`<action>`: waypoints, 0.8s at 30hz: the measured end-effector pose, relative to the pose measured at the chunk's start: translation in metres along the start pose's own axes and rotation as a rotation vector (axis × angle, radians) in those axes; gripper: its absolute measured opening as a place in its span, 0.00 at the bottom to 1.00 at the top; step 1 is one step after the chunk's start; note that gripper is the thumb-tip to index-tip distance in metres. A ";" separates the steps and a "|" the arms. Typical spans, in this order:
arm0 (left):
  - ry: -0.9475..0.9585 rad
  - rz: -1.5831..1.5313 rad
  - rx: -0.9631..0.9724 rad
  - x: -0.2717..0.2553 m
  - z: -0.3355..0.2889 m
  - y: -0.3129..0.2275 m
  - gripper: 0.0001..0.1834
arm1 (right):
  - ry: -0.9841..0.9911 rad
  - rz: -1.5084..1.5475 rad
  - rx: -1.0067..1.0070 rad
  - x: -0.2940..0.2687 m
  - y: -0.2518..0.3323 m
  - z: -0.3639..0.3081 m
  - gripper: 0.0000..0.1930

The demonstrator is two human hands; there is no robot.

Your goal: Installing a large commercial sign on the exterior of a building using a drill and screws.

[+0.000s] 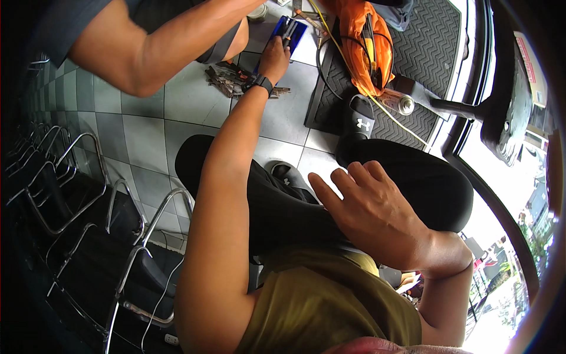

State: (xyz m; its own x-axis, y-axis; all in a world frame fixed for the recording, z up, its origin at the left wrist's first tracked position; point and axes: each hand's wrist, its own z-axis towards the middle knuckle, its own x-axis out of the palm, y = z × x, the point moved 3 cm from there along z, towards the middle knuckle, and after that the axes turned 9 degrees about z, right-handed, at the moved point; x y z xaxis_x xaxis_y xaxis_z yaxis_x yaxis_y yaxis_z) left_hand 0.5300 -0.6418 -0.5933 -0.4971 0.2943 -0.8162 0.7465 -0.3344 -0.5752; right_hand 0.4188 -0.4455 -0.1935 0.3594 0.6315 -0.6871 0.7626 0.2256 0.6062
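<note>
My left hand [274, 61], with a black watch [262, 83] on its wrist, reaches far forward over the tiled floor. Its fingers are closed around a slim dark-and-grey tool [288, 32], whose exact kind I cannot make out. Under and around the tool is a blue tray-like thing [299, 36], partly covered by the hand. Beside my left wrist lies a pile of brown, splintered scraps [227, 79]. My right hand [377, 215] is near my right thigh, back up, fingers loosely bent and apart, with nothing seen in it.
Another person's bare arm [183, 44] stretches across the upper left. An orange bag [354, 23] with a yellow-and-black tool [369, 44] lies on a dark ribbed mat [427, 47]. Near it are a can [402, 104] and a yellow cord [401, 123]. Metal-framed chairs [127, 236] line the left.
</note>
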 end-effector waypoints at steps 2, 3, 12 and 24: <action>0.007 0.027 -0.029 0.011 -0.006 0.002 0.17 | 0.009 0.005 -0.003 -0.001 0.000 0.001 0.22; -0.063 0.062 -0.037 0.014 -0.010 0.001 0.21 | 0.013 0.014 0.002 -0.002 0.001 0.001 0.22; -0.359 -0.030 -0.016 -0.034 -0.019 -0.009 0.11 | 0.004 0.013 -0.012 -0.005 -0.001 0.005 0.23; -0.356 0.261 -1.077 -0.073 -0.065 0.086 0.34 | 0.029 -0.023 -0.039 -0.010 0.003 0.008 0.25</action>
State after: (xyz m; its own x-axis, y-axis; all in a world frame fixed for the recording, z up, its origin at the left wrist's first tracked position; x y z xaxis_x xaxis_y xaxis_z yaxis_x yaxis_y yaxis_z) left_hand 0.6593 -0.6334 -0.5798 -0.2412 0.0032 -0.9705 0.7491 0.6363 -0.1841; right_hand 0.4211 -0.4571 -0.1878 0.3258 0.6470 -0.6893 0.7488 0.2685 0.6060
